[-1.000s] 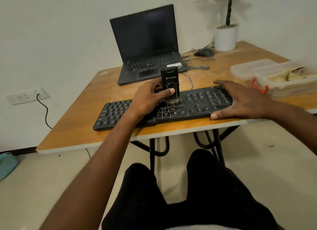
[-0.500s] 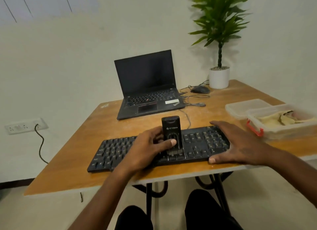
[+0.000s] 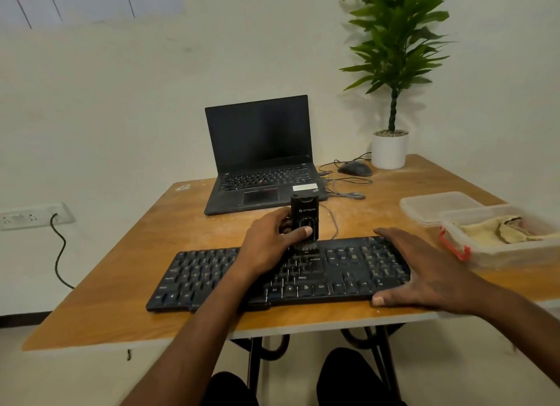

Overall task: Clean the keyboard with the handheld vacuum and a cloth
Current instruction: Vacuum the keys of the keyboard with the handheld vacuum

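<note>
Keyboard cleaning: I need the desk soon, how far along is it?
Nothing visibly finished. In hand: left hand holds the black handheld vacuum upright, brush on the black keyboard; right hand steadies it. Left: the yellowish cloth lies in its clear plastic box.

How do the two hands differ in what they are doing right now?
The left hand curls round the upright handheld vacuum, thumb on its front; the right hand lies flat with straight fingers. The left hand works over the middle keys; the right hand rests on the right end of the keyboard. Both are bare.
</note>
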The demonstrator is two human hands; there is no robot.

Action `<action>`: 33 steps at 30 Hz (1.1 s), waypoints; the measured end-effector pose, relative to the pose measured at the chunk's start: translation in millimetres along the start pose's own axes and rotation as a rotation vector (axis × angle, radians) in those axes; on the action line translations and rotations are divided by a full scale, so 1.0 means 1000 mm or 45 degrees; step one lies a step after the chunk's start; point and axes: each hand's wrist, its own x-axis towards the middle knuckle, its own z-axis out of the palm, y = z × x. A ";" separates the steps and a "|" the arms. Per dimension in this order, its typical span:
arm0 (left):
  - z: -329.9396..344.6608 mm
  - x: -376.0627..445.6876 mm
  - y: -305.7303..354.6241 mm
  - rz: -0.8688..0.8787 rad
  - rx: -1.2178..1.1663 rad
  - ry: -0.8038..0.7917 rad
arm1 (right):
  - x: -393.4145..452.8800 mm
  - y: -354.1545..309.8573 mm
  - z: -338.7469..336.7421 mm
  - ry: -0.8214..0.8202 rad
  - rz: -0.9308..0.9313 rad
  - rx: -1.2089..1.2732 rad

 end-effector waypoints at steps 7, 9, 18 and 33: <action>0.000 -0.025 0.006 0.022 -0.243 -0.028 | -0.001 -0.001 -0.001 -0.023 0.023 0.054; -0.004 -0.030 0.008 0.014 -0.343 -0.002 | 0.001 -0.002 -0.004 -0.040 0.022 0.083; 0.008 -0.029 0.022 -0.114 -0.790 -0.046 | 0.037 -0.087 -0.003 0.367 -0.112 0.660; -0.004 -0.023 0.016 -0.081 -0.859 0.087 | 0.070 -0.112 0.011 0.097 0.003 1.391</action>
